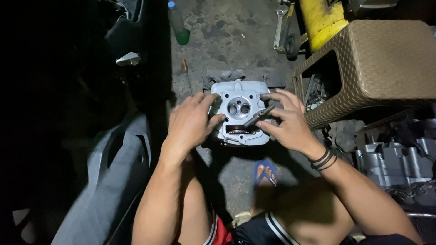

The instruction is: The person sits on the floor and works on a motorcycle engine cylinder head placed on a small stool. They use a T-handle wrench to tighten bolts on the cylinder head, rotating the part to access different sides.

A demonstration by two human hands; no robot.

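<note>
A pale grey metal engine cylinder head (241, 108) rests on the concrete floor in front of me, with two round valve openings at its middle. My left hand (190, 122) grips its left side, thumb and fingers wrapped over the edge. My right hand (287, 121) rests on its right side and holds a short dark metal rod (259, 116) that points slantwise toward the head's lower middle. Black bands circle my right wrist.
A brown woven stool (377, 68) stands at the right with parts under it. A yellow cylinder (321, 18), a wrench (278, 27) and a green-bottomed bottle (178, 23) lie beyond. Grey engine parts (395, 159) sit at right; a grey plastic panel (113, 172) at left.
</note>
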